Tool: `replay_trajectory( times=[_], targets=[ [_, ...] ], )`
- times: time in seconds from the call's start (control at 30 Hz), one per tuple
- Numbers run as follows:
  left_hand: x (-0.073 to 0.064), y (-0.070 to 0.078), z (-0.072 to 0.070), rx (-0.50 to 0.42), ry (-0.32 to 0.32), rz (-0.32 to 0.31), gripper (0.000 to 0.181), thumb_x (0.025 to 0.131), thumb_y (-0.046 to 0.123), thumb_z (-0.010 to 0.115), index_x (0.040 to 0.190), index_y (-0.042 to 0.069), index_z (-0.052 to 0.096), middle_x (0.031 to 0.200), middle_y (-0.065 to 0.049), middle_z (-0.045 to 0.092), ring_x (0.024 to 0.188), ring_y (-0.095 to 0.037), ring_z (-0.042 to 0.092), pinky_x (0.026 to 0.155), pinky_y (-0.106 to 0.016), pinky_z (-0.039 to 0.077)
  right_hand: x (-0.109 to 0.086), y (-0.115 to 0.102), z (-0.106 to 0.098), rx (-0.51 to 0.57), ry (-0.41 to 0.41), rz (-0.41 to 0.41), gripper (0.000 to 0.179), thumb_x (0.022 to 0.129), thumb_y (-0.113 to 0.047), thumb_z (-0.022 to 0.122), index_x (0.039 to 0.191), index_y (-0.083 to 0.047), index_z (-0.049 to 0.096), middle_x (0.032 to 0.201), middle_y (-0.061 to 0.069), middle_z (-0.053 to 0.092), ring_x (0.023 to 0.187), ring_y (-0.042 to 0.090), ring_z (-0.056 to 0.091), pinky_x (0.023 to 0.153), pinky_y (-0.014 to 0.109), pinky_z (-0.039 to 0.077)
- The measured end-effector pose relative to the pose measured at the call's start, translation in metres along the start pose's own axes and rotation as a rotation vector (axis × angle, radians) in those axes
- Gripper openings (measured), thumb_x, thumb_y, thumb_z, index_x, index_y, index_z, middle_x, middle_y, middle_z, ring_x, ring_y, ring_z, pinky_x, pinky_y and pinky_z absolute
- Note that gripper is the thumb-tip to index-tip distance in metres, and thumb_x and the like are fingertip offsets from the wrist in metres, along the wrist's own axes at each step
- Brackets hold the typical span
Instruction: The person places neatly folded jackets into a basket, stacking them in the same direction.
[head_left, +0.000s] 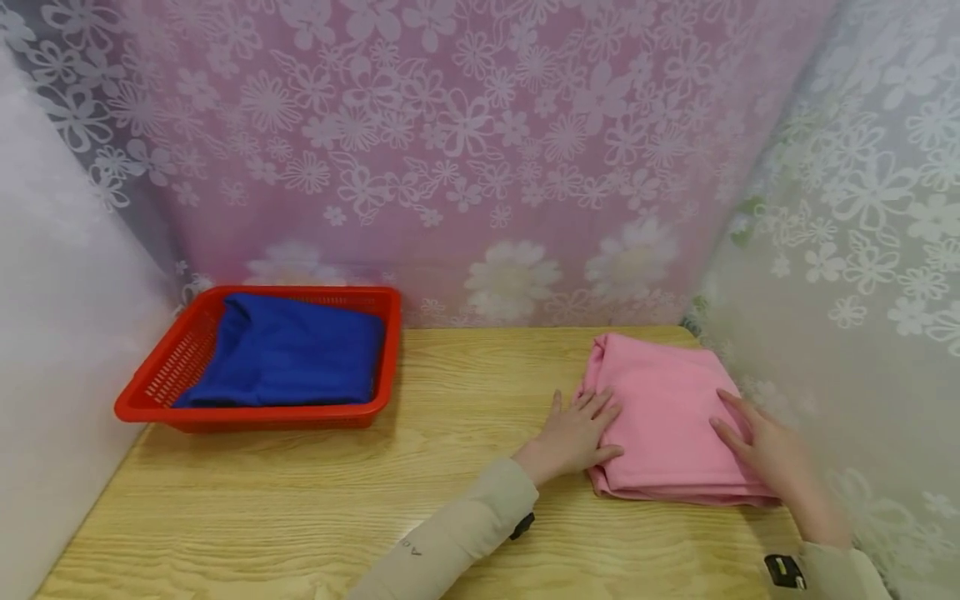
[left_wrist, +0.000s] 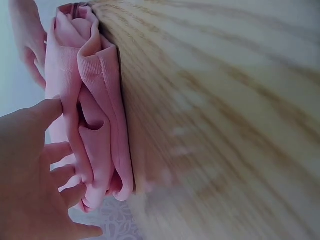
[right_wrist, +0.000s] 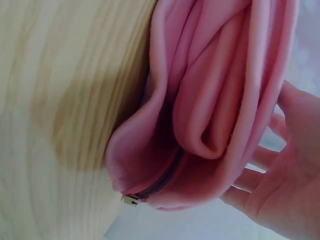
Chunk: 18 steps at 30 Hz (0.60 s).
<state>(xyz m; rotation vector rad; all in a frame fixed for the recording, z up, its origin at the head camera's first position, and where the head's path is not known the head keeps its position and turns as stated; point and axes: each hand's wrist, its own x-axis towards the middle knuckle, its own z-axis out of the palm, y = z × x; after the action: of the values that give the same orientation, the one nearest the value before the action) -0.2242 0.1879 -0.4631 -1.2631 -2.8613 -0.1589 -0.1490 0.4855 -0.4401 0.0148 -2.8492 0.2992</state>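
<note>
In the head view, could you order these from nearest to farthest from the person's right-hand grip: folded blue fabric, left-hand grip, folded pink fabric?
1. Folded pink fabric: touched by the right-hand grip, on the right.
2. Left-hand grip: at the pink fabric's left edge.
3. Folded blue fabric: far left, in the red plastic basket.

Left hand [head_left: 573, 436] splayed, right hand [head_left: 774, 450] spread
</note>
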Motion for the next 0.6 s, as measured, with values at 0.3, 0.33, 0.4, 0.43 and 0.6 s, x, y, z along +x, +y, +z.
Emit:
replay_trajectory(
  times=[0.3, 0.33, 0.4, 0.43, 0.6],
  targets=[
    [-0.019, -0.019, -0.003, -0.022, 0.010, -0.011, 0.070, 0.103, 0.062, 0.041, 0.163, 0.029, 0.024, 0.170, 0.006, 0.014, 0.155, -0.019, 0.017, 0.121, -0.059, 0.022, 0.010, -0.021, 0.010, 0.016, -0.021, 0.000, 0.061, 0.103, -0.040, 0.059, 0.149, -0.003, 0.045, 0.130, 0.045, 0.049, 0.105, 0.067, 0.052, 0.083, 0.073, 0.043],
    [-0.021, -0.021, -0.003, -0.027, 0.014, -0.011, 0.070, 0.103, 0.061, 0.041, 0.163, 0.029, 0.024, 0.170, 0.006, 0.014, 0.155, -0.019, 0.017, 0.120, -0.060, 0.022, 0.010, -0.024, 0.011, 0.017, -0.016, -0.002, 0.061, 0.102, -0.039, 0.060, 0.149, -0.003, 0.046, 0.130, 0.045, 0.050, 0.105, 0.067, 0.053, 0.083, 0.073, 0.043],
    [-0.027, -0.026, -0.004, -0.041, 0.018, -0.012, 0.070, 0.103, 0.060, 0.043, 0.163, 0.027, 0.025, 0.170, 0.005, 0.014, 0.155, -0.020, 0.018, 0.120, -0.060, 0.022, 0.011, -0.032, 0.013, 0.022, -0.015, -0.004, 0.061, 0.102, -0.040, 0.059, 0.149, -0.003, 0.046, 0.131, 0.044, 0.051, 0.107, 0.066, 0.052, 0.085, 0.073, 0.043],
    [-0.029, -0.028, -0.004, -0.048, 0.018, -0.013, 0.070, 0.103, 0.060, 0.043, 0.163, 0.027, 0.025, 0.170, 0.005, 0.014, 0.155, -0.020, 0.018, 0.120, -0.061, 0.022, 0.010, -0.036, 0.014, 0.028, -0.015, -0.007, 0.061, 0.102, -0.039, 0.060, 0.149, -0.002, 0.046, 0.131, 0.044, 0.051, 0.108, 0.066, 0.052, 0.085, 0.073, 0.043],
    [-0.042, -0.038, -0.006, -0.064, 0.016, -0.029, 0.071, 0.103, 0.058, 0.045, 0.163, 0.026, 0.025, 0.170, 0.004, 0.015, 0.155, -0.021, 0.018, 0.120, -0.061, 0.021, 0.013, -0.051, 0.019, 0.043, -0.027, -0.009, 0.063, 0.103, -0.041, 0.058, 0.151, -0.002, 0.043, 0.135, 0.042, 0.049, 0.108, 0.066, 0.052, 0.084, 0.073, 0.043]
  ],
)
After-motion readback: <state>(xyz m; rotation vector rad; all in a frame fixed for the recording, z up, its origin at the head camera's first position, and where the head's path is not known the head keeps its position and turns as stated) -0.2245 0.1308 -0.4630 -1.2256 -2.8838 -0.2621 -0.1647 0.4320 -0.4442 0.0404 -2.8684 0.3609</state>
